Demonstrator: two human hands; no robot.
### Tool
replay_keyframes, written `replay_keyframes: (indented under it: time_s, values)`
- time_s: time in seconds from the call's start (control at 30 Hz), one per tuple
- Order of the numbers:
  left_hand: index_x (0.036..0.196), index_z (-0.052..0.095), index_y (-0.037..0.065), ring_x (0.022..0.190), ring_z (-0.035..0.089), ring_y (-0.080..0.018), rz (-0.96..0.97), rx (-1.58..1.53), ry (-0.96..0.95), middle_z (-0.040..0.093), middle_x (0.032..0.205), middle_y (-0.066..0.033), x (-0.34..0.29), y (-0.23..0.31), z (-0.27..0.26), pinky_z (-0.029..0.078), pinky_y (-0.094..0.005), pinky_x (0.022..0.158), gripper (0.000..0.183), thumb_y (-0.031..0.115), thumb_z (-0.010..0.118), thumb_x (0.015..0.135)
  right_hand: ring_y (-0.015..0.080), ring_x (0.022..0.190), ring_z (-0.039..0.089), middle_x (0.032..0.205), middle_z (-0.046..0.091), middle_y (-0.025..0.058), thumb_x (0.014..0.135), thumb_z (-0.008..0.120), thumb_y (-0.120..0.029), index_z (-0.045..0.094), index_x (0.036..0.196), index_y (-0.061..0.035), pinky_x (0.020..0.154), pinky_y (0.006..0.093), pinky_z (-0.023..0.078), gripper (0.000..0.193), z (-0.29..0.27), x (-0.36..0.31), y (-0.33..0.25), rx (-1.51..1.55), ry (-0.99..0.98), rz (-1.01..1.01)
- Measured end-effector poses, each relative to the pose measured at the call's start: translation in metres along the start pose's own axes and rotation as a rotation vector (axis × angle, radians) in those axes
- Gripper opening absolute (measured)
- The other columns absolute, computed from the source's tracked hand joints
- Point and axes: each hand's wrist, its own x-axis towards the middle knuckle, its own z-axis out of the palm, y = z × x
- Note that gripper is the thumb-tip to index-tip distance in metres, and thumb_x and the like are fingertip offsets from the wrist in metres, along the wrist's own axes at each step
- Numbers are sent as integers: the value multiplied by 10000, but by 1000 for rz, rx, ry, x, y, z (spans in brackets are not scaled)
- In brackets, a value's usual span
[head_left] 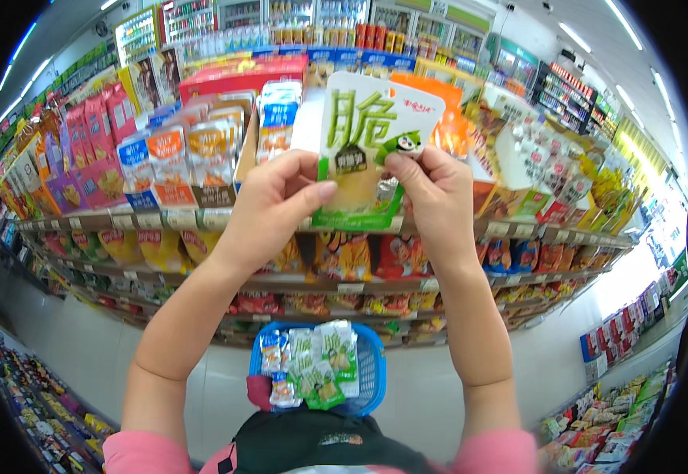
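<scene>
Supermarket aisle, seen from above the shopper's hands: tiered snack shelves (202, 218) packed with bright pouches fill the background, with drink coolers (312, 20) along the far wall and further racks low on both sides. Centre frame, a white-and-green snack pouch (368, 150) is held upright in front of the top shelf, its printed face toward the camera. The left hand (274, 197) pinches the pouch's lower left edge, thumb on the front and fingers curled behind; the right hand (432, 186) grips the right edge the same way, thumb pressed on the printed face. Both hands are thus closed on the pouch, which hangs clear of the shelf and of the neighbouring packs. Below, between the forearms, a blue shopping basket (372, 371) sits at waist level and already holds several green-and-white and blue pouches (316, 367) of similar kind. As a judgement, the step in hand is inspection of a picked item, between taking it from the shelf and stowing it. A following move would call for one hand to release so the other can lower the pouch straight down, clear of the shelf lip, into the free space at the basket's right side.
</scene>
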Motion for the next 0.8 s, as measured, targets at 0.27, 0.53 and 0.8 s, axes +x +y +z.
replay_keyframes:
  time_s: [0.27,0.53,0.8]
  values:
    - [1089,560,-25,883,595,-76,-412,-290,-3,633,981,-46,-144,-111,7,499,-228,782,198,15,591,898,-7,575,458,748,629,-41,889,646,-126,668,940,-19,494,172,370,121,35,-143,88,202,-147,583]
    - [1005,590,4,636,553,-68,-943,-77,-9,619,781,-27,-309,-285,36,445,-227,537,158,58,632,863,116,539,575,640,578,47,814,701,-204,609,835,19,479,282,442,241,57,-345,252,-85,-311,1114]
    - [957,615,-16,643,587,-113,-1141,1,28,653,796,-75,-412,-376,76,467,-279,550,173,91,656,828,343,648,634,711,632,185,766,689,-165,599,898,6,614,412,505,234,72,-434,293,-591,-420,946]
